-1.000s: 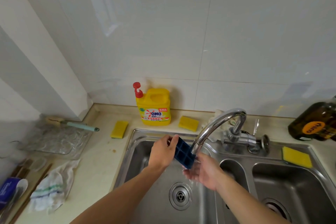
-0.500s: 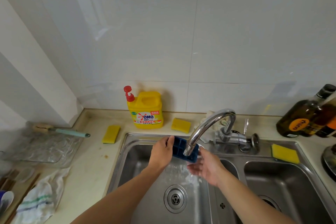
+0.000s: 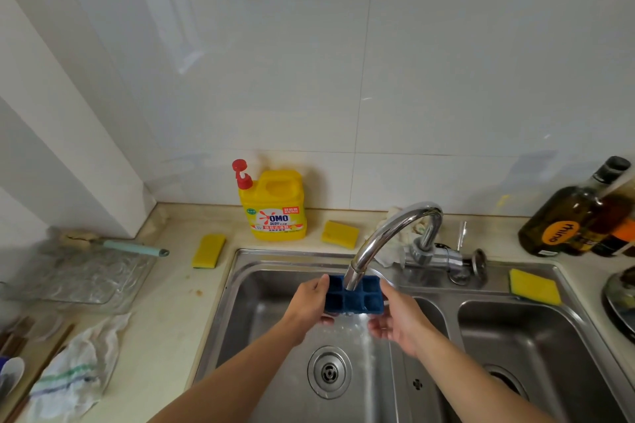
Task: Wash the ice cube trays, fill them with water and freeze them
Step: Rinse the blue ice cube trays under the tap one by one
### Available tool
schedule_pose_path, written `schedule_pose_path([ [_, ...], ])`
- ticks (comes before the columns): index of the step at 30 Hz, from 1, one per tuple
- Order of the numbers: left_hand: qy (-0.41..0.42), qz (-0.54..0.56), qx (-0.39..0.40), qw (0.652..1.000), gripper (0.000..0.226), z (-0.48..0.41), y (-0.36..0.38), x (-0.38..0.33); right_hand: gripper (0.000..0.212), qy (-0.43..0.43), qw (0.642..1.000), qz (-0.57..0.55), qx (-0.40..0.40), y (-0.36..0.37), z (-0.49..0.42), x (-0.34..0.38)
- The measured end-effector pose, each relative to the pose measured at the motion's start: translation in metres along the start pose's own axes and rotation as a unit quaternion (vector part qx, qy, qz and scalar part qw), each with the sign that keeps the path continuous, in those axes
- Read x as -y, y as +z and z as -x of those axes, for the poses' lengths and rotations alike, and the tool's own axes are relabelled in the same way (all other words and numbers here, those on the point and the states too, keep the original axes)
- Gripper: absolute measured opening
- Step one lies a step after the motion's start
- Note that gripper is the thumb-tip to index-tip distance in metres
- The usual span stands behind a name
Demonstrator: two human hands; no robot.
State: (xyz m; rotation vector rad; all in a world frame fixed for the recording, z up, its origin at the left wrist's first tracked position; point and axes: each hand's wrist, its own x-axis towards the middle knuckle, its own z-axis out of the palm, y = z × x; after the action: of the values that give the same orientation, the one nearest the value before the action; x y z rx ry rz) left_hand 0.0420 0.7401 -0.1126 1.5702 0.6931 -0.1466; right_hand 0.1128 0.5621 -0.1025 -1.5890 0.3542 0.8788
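Colour log, positions by clock face from the tray.

- Dark blue plastic ice cube tray: uniform blue, grid of square cells.
- Curved metal tap: bright chrome.
- Double-bowl steel sink: silver-grey.
- Plastic detergent jug, 11 o'clock: yellow body, red pump cap, white label with a red burst.
- Three rectangular foam sponges, all yellow: sponge at 10 o'clock, sponge at 12 o'clock, sponge at 3 o'clock.
- Glossy wall tiles: white, thin grey grout lines.
- Countertop: pale cream.
- Brush handle, 9 o'clock: teal.
- Crumpled cloth, 8 o'clock: white, green and blue stripes.
- Glass bottle, 2 o'clock: dark amber, black cap, round orange label.
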Motion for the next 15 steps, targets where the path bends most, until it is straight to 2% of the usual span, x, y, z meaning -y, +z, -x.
schedule_pose_path([
  [7,-0.062,0.065,0.042,0.995,0.040,-0.008,0.014,-0.006,0.034,-0.050,0.998,0.026,-0.034,-0.011,0.003,0.019],
  [15,-0.029,0.019,0.053,0.998,0.041,-0.016,0.021,-0.011,0.026,-0.102,0.992,0.044,-0.050,-0.020,0.000,0.038],
])
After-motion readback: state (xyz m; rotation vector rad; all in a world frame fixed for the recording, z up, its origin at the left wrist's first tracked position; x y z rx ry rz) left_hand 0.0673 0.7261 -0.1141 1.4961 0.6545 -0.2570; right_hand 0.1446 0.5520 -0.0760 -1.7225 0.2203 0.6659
